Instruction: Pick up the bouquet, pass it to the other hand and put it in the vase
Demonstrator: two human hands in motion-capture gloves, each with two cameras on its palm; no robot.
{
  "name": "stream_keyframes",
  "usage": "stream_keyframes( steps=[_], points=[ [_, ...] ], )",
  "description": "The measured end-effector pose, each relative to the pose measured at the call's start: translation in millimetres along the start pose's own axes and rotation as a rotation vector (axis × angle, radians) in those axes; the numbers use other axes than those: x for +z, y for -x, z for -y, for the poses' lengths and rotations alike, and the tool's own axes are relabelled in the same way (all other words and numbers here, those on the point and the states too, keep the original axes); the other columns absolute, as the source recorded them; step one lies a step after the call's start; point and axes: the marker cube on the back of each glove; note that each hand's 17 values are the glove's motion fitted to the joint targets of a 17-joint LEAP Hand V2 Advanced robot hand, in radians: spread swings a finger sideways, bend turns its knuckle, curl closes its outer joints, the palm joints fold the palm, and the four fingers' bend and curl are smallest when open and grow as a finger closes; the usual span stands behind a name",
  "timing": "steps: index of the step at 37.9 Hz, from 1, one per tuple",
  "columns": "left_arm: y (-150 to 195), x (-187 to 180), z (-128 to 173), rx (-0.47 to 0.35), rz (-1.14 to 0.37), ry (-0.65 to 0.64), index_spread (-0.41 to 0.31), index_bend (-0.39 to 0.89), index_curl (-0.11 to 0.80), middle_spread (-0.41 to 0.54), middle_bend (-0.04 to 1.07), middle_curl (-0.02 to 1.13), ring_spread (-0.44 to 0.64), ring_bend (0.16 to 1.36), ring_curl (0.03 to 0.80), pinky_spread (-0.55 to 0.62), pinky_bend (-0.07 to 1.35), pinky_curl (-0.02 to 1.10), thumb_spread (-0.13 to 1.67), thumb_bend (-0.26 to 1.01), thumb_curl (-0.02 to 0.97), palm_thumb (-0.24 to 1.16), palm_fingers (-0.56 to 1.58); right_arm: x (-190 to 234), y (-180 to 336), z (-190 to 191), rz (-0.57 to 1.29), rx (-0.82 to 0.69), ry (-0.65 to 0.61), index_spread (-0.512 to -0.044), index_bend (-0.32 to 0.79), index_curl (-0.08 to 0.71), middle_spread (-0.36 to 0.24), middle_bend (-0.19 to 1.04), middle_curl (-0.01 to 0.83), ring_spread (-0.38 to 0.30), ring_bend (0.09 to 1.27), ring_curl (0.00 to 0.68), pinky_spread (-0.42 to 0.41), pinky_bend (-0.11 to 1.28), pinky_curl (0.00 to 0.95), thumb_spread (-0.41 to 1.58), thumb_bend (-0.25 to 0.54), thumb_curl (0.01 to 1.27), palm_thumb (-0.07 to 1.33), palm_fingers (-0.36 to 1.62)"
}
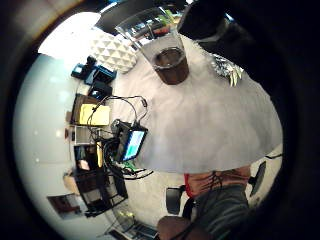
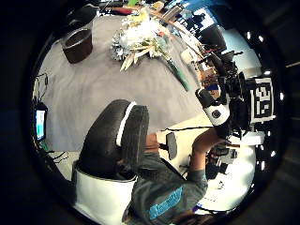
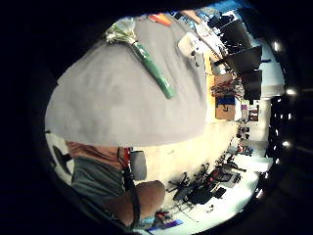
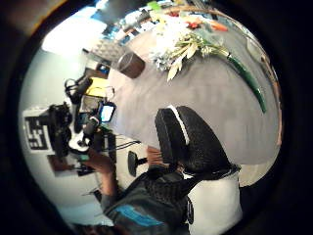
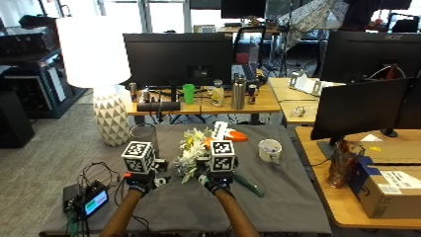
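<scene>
A: Item one, the bouquet (image 5: 190, 150). Where is it logged?

B: Lying flat on the grey table cloth (image 5: 276, 197), white and yellow flower heads towards the vase (image 5: 144, 139), green wrapped stem (image 5: 246, 185) pointing away from the vase and out past the right hand. The stem end rests on the cloth, nothing gripping it.

A: Item two, the vase?

B: Clear glass, upright, dark at the bottom, standing on the cloth just beside the flower heads, on the side nearest the white lamp (image 5: 95, 59). Nothing inside it that can be seen.

A: Left hand (image 5: 139, 181)?

B: Black glove, above the cloth, near the vase and beside the flower heads, not touching either. The right thumb side palm view shows its fingers (image 4: 188, 137) lying straight and close together, holding nothing.

A: Right hand (image 5: 217, 183)?

B: Black glove, on the far side of the bouquet from the vase, over the cloth where flower heads meet stem. The left thumb side palm view shows its fingers (image 2: 119, 136) straight and together, holding nothing. Whether it touches the bouquet cannot be told.

A: Other entries?

B: White mug (image 5: 269, 150), on the cloth well apart from the vase, beyond the bouquet. Small screen device (image 5: 89, 200) with cables, at the cloth's edge nearer the person than the vase. Orange object (image 5: 235, 137) behind the bouquet, partly hidden
</scene>
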Motion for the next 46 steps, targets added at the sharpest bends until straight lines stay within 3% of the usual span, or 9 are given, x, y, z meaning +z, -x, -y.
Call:
stream_keyframes(
  steps=[6, 14, 34, 46],
  points=[
    [0.8, 1.3, 0.1, -0.007, 0.008, 0.019, -0.085, 0.15, 0.107, 0.036, 0.23, 0.16, 0.14, 0.52, 0.187, 0.30, 0.29, 0.14, 0.72, 0.08, 0.077, 0.18, 0.51, 1.9, 0.6, 2.2, 0.002, -0.006, -0.002, -0.260, 0.15, 0.095, 0.068, 0.22, 0.107, 0.149, 0.21, 0.068, 0.229, 0.50, 0.182, 0.76, 0.234, 0.10, 0.39, 0.24],
    [3.2, 1.7, 5.3, -0.013, 0.009, 0.015, -0.102, 0.14, 0.163, 0.051, 0.22, 0.22, 0.18, 0.54, 0.229, 0.39, 0.29, 0.20, 0.95, 0.04, 0.127, 0.19, 0.47, 4.8, 2.5, 3.9, 0.003, -0.027, 0.001, -0.320, 0.15, 0.145, 0.085, 0.22, 0.167, 0.203, 0.22, 0.105, 0.285, 0.52, 0.238, 1.03, 0.213, 0.14, 0.42, 0.20],
    [12.8, -7.3, -0.8, -0.023, 0.013, -0.012, -0.110, 0.13, 0.232, 0.062, 0.20, 0.30, 0.22, 0.56, 0.265, 0.43, 0.28, 0.27, 1.10, -0.02, 0.201, 0.20, 0.44, 7.7, 0.5, -0.9, -0.008, -0.053, 0.012, -0.351, 0.13, 0.205, 0.094, 0.22, 0.264, 0.229, 0.25, 0.171, 0.314, 0.54, 0.306, 1.21, 0.117, 0.21, 0.46, 0.15],
    [22.3, -4.3, -7.0, -0.040, -0.023, -0.047, -0.107, 0.12, 0.248, 0.063, 0.20, 0.33, 0.22, 0.56, 0.276, 0.44, 0.27, 0.29, 1.11, -0.02, 0.224, 0.19, 0.42, 9.4, -55.3, 16.8, -0.007, -0.014, -0.098, -0.350, 0.09, 0.180, 0.096, 0.25, 0.304, 0.232, 0.30, 0.208, 0.317, 0.58, 0.340, 1.21, 0.055, 0.24, 0.48, 0.09]
  ],
)
